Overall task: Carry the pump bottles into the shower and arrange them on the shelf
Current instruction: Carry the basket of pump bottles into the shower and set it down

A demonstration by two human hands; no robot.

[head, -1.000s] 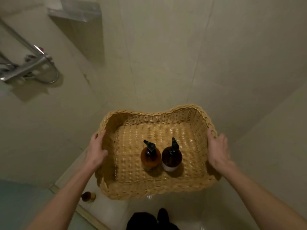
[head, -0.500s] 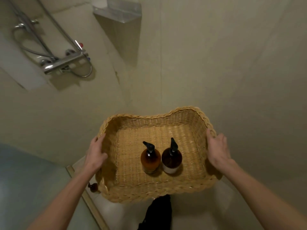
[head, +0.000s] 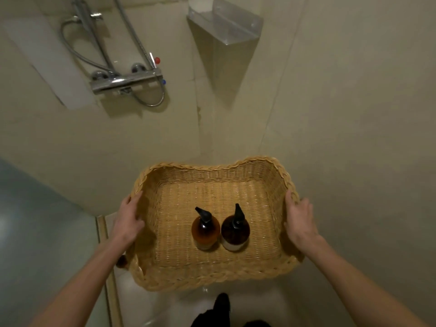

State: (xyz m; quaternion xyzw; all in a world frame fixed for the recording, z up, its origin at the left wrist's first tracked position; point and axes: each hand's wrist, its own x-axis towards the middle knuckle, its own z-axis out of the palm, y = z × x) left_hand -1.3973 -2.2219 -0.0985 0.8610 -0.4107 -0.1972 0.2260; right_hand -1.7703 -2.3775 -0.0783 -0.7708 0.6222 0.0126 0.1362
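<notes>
A basket [head: 212, 277] is held out in front of the body by both hands. The left hand [head: 128, 220] is closed on the left side and the right hand [head: 298, 223] on the right side. On each hand the thumb is laid along the top edge and the other fingers are curled round the outside, so the rim is gripped. The fingertips are hidden by the basket. One hand is put on each side, most likely so that the basket is kept flat and nothing tips.

Two pump bottles are stood upright on the bottom of the basket, near the front and the middle. The light bottle [head: 205, 232] is on the left and the dark bottle [head: 236, 232] is on the right. They are set side by side, very close; whether they touch cannot be told. Both black pumps are pointed away from the body.

The shelf [head: 226, 27] is fixed high up in the corner of the wall [head: 354, 90], well apart from the basket. A tap [head: 125, 82] is fixed to the left of it. A dark foot [head: 221, 305] is seen below the basket on the pale floor [head: 165, 308].

The carrying looks nearly done, but no bottle is on the shelf yet. A hand will have to be freed next. The basket could tilt if it is held by one side only.
</notes>
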